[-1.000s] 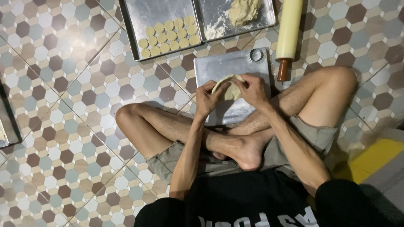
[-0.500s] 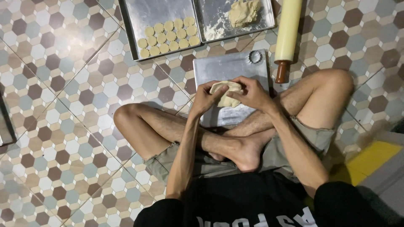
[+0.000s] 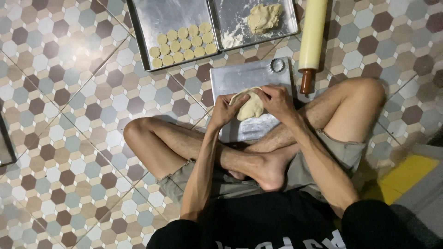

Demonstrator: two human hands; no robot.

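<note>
No pkgs, labels, signs or screens in view. Only printed matter: white lettering on black shirt (image 3: pixel 277 230), bottom edge of frame, partly cut off.

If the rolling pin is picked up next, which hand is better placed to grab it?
Probably the right hand. The rolling pin lies on that side, its brown handle close beyond the knuckles. The left hand sits farther away, on the far side of the dough both hands hold.
</note>
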